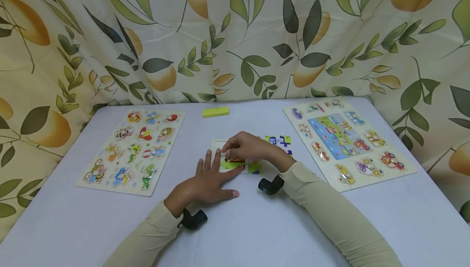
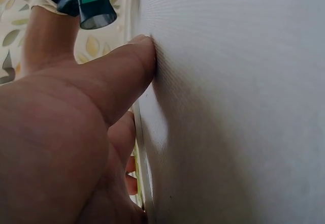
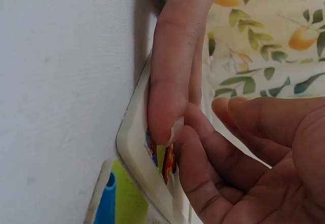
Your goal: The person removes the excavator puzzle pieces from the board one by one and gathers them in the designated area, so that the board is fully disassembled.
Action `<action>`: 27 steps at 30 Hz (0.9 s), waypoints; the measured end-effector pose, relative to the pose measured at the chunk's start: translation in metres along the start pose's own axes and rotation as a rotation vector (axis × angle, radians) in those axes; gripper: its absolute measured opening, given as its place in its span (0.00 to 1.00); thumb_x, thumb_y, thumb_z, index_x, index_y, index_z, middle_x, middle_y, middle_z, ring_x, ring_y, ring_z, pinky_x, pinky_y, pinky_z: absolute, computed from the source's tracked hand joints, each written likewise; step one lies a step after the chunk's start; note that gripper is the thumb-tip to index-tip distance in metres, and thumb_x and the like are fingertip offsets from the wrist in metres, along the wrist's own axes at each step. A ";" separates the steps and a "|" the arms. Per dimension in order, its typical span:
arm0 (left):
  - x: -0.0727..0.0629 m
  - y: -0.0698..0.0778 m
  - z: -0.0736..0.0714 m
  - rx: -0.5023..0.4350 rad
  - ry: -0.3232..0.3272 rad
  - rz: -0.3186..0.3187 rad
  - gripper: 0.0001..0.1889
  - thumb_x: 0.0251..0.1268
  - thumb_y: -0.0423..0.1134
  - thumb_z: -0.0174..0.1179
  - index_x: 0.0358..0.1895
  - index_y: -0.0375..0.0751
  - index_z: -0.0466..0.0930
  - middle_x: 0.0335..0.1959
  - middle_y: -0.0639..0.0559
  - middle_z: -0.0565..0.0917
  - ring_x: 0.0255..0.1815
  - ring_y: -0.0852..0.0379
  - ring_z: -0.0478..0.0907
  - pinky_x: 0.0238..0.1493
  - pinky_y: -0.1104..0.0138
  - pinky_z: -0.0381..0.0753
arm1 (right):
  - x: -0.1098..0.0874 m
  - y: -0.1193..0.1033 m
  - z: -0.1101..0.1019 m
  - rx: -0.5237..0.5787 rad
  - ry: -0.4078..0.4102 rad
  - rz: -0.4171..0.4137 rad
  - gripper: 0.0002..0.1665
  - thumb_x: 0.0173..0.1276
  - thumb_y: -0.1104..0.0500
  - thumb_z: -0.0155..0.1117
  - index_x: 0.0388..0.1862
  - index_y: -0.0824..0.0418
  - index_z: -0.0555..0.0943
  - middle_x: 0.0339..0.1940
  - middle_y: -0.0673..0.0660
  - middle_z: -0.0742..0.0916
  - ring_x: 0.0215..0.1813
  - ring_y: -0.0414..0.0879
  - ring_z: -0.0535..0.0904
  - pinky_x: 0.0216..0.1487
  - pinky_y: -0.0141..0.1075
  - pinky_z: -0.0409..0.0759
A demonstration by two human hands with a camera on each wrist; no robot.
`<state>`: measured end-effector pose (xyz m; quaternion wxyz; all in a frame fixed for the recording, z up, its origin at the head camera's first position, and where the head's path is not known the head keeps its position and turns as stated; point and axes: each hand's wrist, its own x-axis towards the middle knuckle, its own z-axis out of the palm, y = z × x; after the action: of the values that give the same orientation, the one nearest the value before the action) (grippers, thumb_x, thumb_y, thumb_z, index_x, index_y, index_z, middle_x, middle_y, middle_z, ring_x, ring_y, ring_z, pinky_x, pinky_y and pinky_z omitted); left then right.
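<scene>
A small jigsaw puzzle (image 1: pixel 234 165) sits in a white-rimmed tray (image 3: pixel 136 169), partly hidden under both hands. My left hand (image 1: pixel 210 184) rests flat with straight, spread fingers, some reaching over the tray's left and front edges. Its thumb (image 2: pixel 133 64) touches the tablecloth. From the right, my right hand (image 1: pixel 247 146) leans over the tray with bent fingers. Its fingertips (image 3: pixel 189 137) come right down to the red and yellow puzzle picture, beside a left finger. I cannot tell whether they pinch a piece.
Loose jigsaw pieces (image 1: pixel 279 140) lie just right of the tray. An insect picture board (image 1: pixel 161 153) lies at left, a vehicle board (image 1: pixel 335 177) at right. A yellow block (image 1: pixel 215 112) sits at the back, before a leaf-patterned curtain (image 1: pixel 235 47).
</scene>
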<state>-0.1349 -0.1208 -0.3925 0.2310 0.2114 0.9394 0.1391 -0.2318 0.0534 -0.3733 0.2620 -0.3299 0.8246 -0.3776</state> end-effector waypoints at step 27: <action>-0.003 0.001 -0.002 -0.005 0.011 0.014 0.35 0.66 0.64 0.55 0.75 0.70 0.56 0.77 0.37 0.29 0.73 0.34 0.16 0.68 0.39 0.28 | 0.002 0.000 0.004 0.090 -0.046 -0.020 0.13 0.69 0.68 0.60 0.51 0.68 0.83 0.38 0.54 0.86 0.37 0.43 0.79 0.41 0.34 0.79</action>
<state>-0.1329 -0.1214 -0.3895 0.2253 0.2166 0.9389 0.1441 -0.2298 0.0504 -0.3762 0.2916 -0.3345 0.7972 -0.4094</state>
